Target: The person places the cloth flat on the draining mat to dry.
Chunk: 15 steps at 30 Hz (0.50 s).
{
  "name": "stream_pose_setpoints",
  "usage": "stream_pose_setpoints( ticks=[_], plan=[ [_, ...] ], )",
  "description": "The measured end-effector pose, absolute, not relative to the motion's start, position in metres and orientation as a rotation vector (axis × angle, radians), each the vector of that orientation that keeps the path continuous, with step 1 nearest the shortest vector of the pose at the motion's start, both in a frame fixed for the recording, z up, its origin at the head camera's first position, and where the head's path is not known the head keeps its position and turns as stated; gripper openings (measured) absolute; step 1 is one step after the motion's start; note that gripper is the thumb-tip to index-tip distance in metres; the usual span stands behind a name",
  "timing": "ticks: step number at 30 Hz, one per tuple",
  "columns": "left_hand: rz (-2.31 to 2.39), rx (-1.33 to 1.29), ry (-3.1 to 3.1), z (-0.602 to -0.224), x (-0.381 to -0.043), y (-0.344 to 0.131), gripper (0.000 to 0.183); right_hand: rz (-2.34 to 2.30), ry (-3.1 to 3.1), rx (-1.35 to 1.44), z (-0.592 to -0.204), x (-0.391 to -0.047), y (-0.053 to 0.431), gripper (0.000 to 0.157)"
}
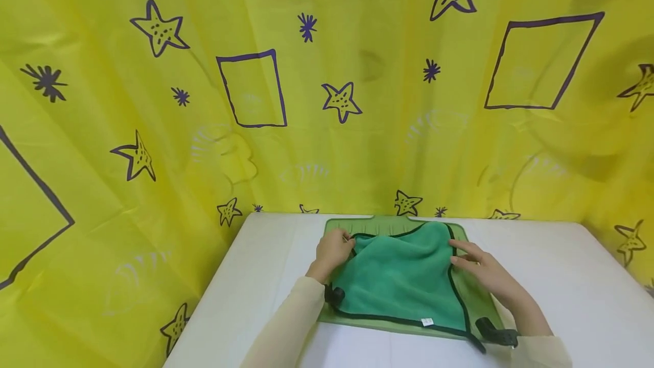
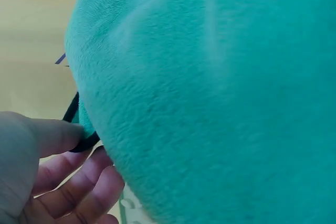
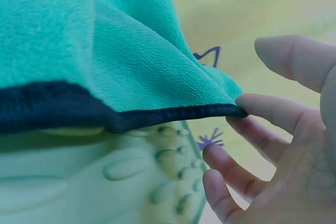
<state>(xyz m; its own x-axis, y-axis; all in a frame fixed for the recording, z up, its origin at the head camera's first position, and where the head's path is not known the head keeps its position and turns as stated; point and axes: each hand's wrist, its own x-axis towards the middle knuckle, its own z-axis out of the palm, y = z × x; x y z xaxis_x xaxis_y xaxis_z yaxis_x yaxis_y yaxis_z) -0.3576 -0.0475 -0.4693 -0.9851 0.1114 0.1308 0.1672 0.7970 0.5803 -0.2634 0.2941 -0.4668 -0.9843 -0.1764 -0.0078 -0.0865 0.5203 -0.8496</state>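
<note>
A green towel (image 1: 398,277) with black trim and a small white tag lies spread over a green board (image 1: 460,283), sagging in soft folds. At its far left corner my left hand (image 1: 334,249) pinches the trim. In the left wrist view, the thumb of the left hand (image 2: 58,166) presses the black edge (image 2: 86,142) against the fingers. My right hand (image 1: 482,268) is at the towel's right edge. The right wrist view has the right hand (image 3: 283,145) with fingers extended and thumb apart, the index fingertip touching the trim's corner (image 3: 236,110).
The board, with raised oval bumps (image 3: 126,167) on its surface, rests on a white table (image 1: 552,277). Behind and to the left hangs a yellow curtain (image 1: 357,152) printed with stars and squares. A black strap loop (image 1: 476,342) hangs off the towel's near right corner.
</note>
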Motion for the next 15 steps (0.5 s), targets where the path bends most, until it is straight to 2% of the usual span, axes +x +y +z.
stream_pose_setpoints(
  ticks=[15],
  plan=[
    [-1.248, -0.071, -2.679, -0.441, -0.375, -0.037, 0.017, -1.411, 2.733, -0.178, -0.450, -0.274, 0.285, 0.056]
  ],
)
